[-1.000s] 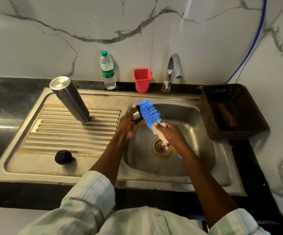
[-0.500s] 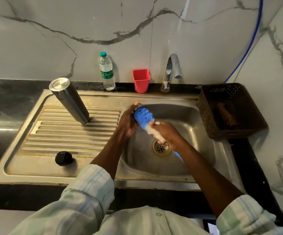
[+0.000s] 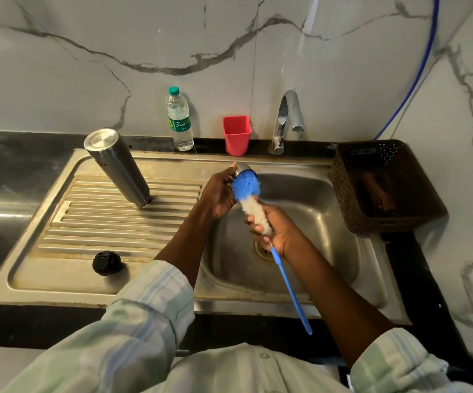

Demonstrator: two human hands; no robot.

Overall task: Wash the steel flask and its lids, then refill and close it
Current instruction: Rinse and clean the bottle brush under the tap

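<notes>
Over the sink basin (image 3: pixel 329 222), my left hand (image 3: pixel 218 194) curls around the steel lid (image 3: pixel 242 167), and my right hand (image 3: pixel 278 231) clamps the bottle brush (image 3: pixel 246 191) by its white bristles, blue tip pushed into the lid. On the drainboard (image 3: pixel 88 228) the steel flask (image 3: pixel 119 168) stands inverted; the black cap (image 3: pixel 106 262) lies nearer me.

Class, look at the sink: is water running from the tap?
No. The tap shows no stream, and the sink basin beneath it shows no falling water.
</notes>
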